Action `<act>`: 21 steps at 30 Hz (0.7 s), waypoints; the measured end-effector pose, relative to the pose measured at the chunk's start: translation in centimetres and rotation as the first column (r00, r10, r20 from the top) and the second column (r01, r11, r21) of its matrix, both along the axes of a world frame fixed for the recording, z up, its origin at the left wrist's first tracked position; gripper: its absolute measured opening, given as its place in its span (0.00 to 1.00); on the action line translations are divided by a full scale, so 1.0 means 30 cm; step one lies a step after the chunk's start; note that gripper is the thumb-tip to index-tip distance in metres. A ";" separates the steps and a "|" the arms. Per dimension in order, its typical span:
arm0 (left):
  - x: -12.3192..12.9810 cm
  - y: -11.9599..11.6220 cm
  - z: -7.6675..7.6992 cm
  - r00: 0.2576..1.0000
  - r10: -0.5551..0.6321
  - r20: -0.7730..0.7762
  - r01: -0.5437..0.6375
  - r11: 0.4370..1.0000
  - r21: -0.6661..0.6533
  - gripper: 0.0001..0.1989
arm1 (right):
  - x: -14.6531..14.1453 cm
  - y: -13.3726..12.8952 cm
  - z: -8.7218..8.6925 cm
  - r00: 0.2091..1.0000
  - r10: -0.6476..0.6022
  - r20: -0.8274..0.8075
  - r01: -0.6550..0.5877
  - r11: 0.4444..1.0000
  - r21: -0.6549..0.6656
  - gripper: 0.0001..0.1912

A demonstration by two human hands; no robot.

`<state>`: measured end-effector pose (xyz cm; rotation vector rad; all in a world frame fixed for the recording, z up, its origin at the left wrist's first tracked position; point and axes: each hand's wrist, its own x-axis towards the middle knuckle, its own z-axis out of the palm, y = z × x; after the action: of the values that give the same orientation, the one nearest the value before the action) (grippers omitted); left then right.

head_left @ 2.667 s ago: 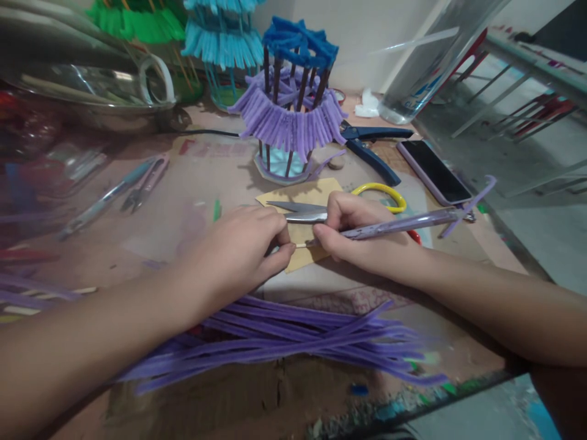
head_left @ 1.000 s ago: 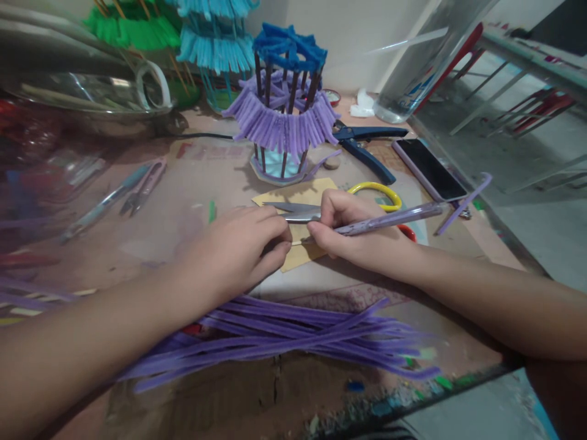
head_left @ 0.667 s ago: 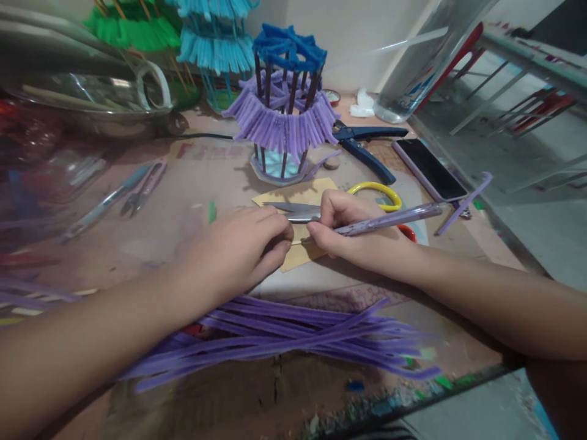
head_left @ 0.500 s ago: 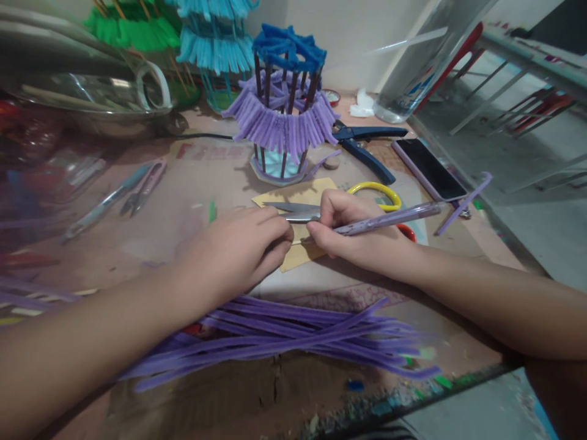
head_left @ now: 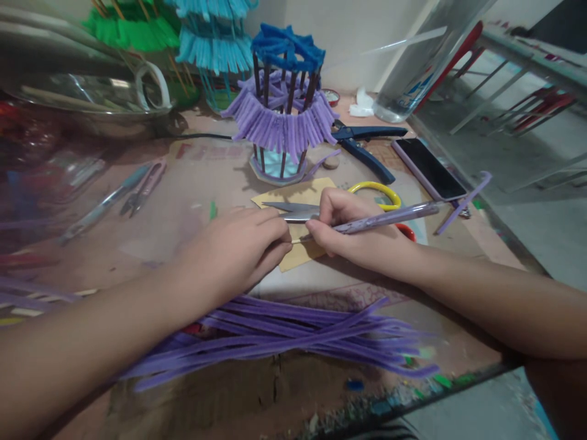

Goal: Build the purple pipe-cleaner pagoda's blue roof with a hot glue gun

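My right hand (head_left: 351, 226) is closed round a clear purple pen (head_left: 389, 217), whose tip points left. My left hand (head_left: 252, 241) pinches the end of a thin pale stick (head_left: 298, 241), and the pen tip meets that stick's right part. Under both hands lies a yellow paper piece (head_left: 293, 260). Open scissors (head_left: 300, 215) rest on it, blades to the left, with a yellow handle loop (head_left: 384, 189) and a red one partly behind my right hand. Purple fuzzy stems (head_left: 293, 339) lie in a bundle nearer to me.
Behind the paper stands a purple and blue tiered fuzzy-stem model (head_left: 284, 116). Dark blue pliers (head_left: 367, 146), a phone (head_left: 428, 168) and a clear bottle (head_left: 408, 79) are at the back right. A metal bowl (head_left: 92, 116) and a craft knife (head_left: 107, 201) are at the left.
My left hand has shifted very slightly left, and a little more of the pale stick shows between the hands. My right hand and the pen have hardly moved.
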<state>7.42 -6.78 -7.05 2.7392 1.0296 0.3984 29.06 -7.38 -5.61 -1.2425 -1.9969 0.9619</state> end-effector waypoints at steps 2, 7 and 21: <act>0.001 0.000 0.000 1.000 0.001 0.006 -0.001 1.000 -0.009 0.10 | 0.000 0.000 0.001 1.000 0.003 0.013 -0.003 1.000 0.003 0.13; 0.004 0.002 0.005 1.000 0.017 0.020 -0.016 0.999 -0.042 0.09 | 0.002 0.001 -0.001 1.000 0.016 -0.001 -0.016 1.000 0.009 0.13; 0.007 0.005 0.005 0.999 0.027 0.031 -0.025 0.998 -0.062 0.09 | 0.006 0.001 -0.007 1.000 0.022 0.004 -0.022 1.000 0.009 0.13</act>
<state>7.64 -6.62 -6.91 2.6589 1.0521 0.4061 29.23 -7.35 -5.81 -1.2216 -2.0197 0.9606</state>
